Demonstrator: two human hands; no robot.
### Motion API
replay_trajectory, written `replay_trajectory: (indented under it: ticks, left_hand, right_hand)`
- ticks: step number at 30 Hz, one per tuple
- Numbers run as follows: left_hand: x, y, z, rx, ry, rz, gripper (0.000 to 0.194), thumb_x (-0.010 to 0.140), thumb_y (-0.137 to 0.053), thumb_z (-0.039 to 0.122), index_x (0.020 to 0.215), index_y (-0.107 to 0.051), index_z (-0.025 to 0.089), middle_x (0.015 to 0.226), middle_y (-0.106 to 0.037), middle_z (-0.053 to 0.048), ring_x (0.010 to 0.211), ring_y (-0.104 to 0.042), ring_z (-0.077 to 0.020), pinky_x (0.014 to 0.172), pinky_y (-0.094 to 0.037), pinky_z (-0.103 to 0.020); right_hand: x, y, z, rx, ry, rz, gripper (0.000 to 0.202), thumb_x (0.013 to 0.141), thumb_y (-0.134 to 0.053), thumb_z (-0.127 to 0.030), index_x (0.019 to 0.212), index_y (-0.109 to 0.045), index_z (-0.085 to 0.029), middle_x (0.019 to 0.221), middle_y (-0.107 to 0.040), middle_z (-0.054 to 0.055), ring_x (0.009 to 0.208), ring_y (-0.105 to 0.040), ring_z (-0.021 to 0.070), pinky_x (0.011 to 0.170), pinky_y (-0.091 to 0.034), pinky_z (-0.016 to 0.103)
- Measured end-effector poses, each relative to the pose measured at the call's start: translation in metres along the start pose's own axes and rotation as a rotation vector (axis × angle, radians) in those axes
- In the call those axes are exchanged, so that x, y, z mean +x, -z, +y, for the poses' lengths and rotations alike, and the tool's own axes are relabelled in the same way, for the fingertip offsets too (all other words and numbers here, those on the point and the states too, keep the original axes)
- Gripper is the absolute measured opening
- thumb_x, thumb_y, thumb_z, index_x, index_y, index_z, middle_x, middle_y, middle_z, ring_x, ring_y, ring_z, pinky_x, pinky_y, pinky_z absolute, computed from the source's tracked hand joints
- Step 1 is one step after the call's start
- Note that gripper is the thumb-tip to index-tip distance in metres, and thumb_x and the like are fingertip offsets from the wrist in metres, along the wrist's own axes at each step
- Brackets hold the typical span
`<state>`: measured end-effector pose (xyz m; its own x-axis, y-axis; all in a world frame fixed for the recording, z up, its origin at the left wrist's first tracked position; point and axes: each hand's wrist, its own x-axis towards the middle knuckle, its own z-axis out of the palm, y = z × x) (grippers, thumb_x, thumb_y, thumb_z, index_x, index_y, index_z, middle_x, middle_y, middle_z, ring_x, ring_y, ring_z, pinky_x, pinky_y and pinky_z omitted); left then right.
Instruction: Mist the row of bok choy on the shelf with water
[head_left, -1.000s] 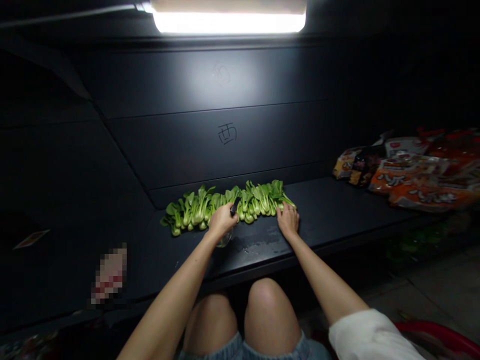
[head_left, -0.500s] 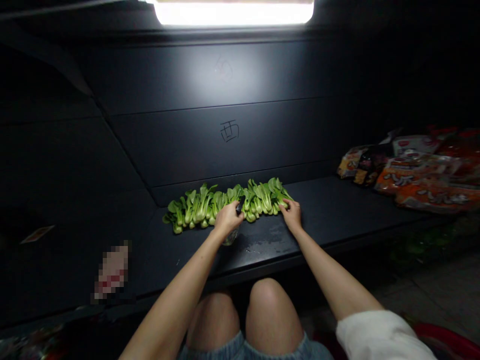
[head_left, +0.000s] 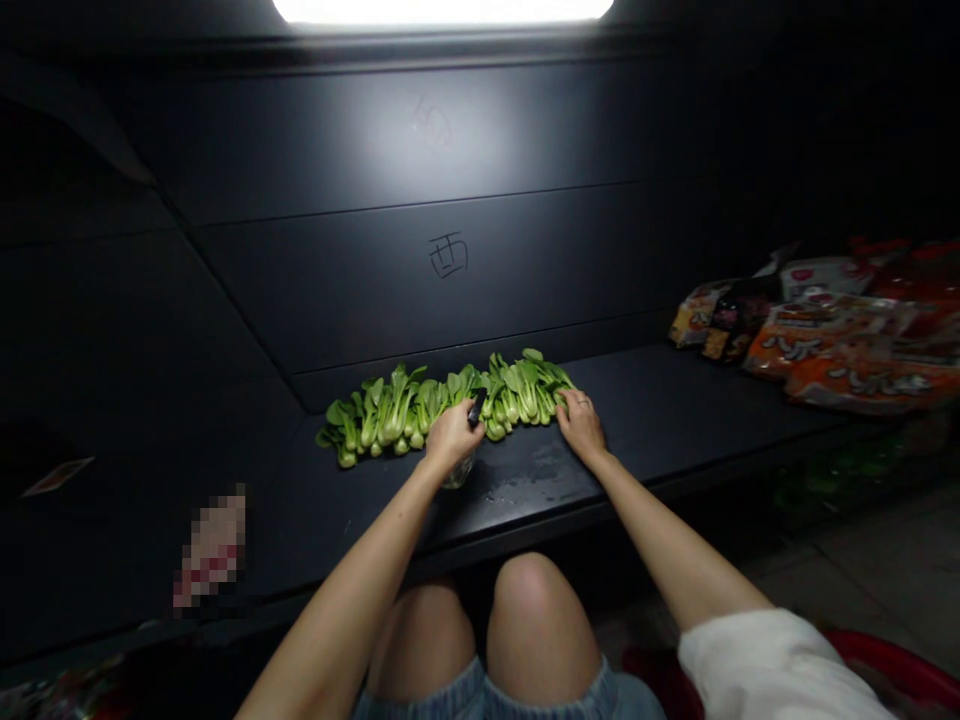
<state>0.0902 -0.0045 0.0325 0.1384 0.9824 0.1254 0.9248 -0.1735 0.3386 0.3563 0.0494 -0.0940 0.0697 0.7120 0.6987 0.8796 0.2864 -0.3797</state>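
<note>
A row of green bok choy (head_left: 394, 410) stands packed together along the back of the dark shelf, leaves up and pale stem bases toward me. My left hand (head_left: 452, 436) is closed around a clear spray bottle with a black top (head_left: 477, 406), upright in front of the middle of the row. Part of the bottle is hidden behind the hand. At the row's right end, my right hand (head_left: 581, 422), with a ring on one finger, has its fingers bent around the last bok choy. Its fingertips are partly hidden.
Wet patches (head_left: 517, 488) mark the dark shelf (head_left: 645, 400) in front of the row. Orange snack packets (head_left: 840, 350) lie at the right. A bright lamp (head_left: 442, 12) hangs above the panel. Low at the right is a red rim (head_left: 892, 660).
The view has shifted slightly. My right hand's fingers have closed in against the end of the row, where thumb and finger were spread before. My left hand still holds the spray bottle.
</note>
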Motion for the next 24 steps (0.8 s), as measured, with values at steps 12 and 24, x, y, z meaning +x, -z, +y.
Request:
replay_trajectory:
  ticks: [12, 24]
  left_hand:
    - [-0.001, 0.0, 0.014, 0.047, -0.038, -0.02, 0.031, 0.084, -0.056, 0.03, 0.113, -0.064, 0.023, 0.109, -0.073, -0.008, 0.102, -0.068, -0.0245, 0.08, -0.048, -0.028]
    - [-0.001, 0.004, 0.028, 0.093, -0.046, -0.039, 0.036, 0.082, -0.056, 0.03, 0.117, -0.065, 0.026, 0.111, -0.073, -0.008, 0.101, -0.069, -0.0259, 0.077, -0.05, -0.029]
  right_hand:
    - [-0.006, 0.003, -0.008, -0.146, 0.037, -0.128, 0.033, 0.086, -0.052, -0.017, 0.114, -0.07, -0.018, 0.123, -0.062, 0.015, 0.114, -0.052, 0.0285, 0.098, -0.044, 0.042]
    - [-0.009, 0.011, -0.017, -0.102, 0.008, 0.0, 0.036, 0.09, -0.045, -0.018, 0.116, -0.068, -0.014, 0.119, -0.067, 0.015, 0.114, -0.054, 0.0264, 0.098, -0.043, 0.041]
